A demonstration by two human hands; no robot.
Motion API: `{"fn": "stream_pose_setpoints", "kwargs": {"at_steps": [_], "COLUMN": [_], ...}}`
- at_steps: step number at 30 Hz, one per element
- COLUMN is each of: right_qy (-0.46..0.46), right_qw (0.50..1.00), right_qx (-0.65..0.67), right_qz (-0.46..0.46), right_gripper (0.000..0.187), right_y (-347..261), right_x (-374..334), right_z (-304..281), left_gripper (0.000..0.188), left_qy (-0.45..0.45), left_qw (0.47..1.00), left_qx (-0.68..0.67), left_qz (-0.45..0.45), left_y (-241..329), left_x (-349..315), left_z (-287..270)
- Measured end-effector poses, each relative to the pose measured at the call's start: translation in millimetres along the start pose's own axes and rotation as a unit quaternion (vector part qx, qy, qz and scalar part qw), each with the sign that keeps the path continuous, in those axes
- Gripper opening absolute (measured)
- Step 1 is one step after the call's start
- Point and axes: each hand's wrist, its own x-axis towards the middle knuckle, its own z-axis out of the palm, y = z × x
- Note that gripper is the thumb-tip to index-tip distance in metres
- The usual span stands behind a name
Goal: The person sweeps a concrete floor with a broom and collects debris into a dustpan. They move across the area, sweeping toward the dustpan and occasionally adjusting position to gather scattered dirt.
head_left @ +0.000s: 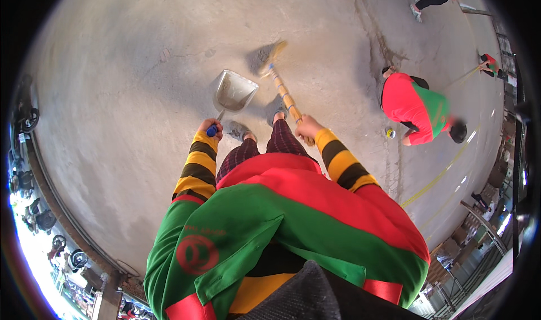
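The person stood on a bare concrete floor (141,83) and looked straight down past a green and red vest at both arms, each in a sleeve of yellow and black stripes. The left hand (211,127) was curled tight about the blue grip of a metal dustpan (233,92); its fingers were wrapped round the handle and none stood free. The pan lay ahead of the left foot with its open mouth turned toward the upper right, and its grey tray rested low on the concrete.

The right hand (307,127) was clenched on the shaft of a broom (282,86), a stick banded in yellow, red and blue that ran up and to the left from the fist. The straw-coloured broom head sat on the floor just beside the pan's mouth, next to a small dark patch of dust (259,55). Both shoes showed between the two hands, below plaid trouser legs.

Well apart to the right, another person in a red and green top (414,106) bent low over the floor, with a small yellow roll (390,133) lying near them. Thin yellow lines (445,173) ran across the concrete beyond.
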Motion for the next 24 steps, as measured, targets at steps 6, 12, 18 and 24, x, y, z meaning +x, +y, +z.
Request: {"fn": "stream_pose_setpoints", "kwargs": {"at_steps": [6,12,18,24], "right_qy": [-0.089,-0.109,0.046,0.136], "right_qw": [0.989,0.993,0.998,0.988], "right_qx": [-0.097,-0.035,0.001,0.066], "right_qz": [-0.064,-0.037,-0.034,-0.035], "right_gripper": [0.039,0.046,0.041,0.020], "right_y": [18.0,7.5,-10.7,-31.4], "right_x": [-56.3,-131.8,-124.8,19.3], "right_z": [9.9,-38.3,-89.6,-80.2], "left_gripper": [0.009,0.009,0.009,0.010], "left_qy": [-0.010,-0.019,-0.013,-0.020], "left_qw": [1.000,0.999,0.998,0.999], "left_qx": [0.004,0.002,-0.007,-0.006], "left_qz": [0.009,0.049,0.059,0.050], "left_y": [-1.3,-11.2,-11.5,-16.0], "left_x": [-1.0,-1.9,1.7,2.8], "left_z": [3.9,8.0,8.5,3.3]}}
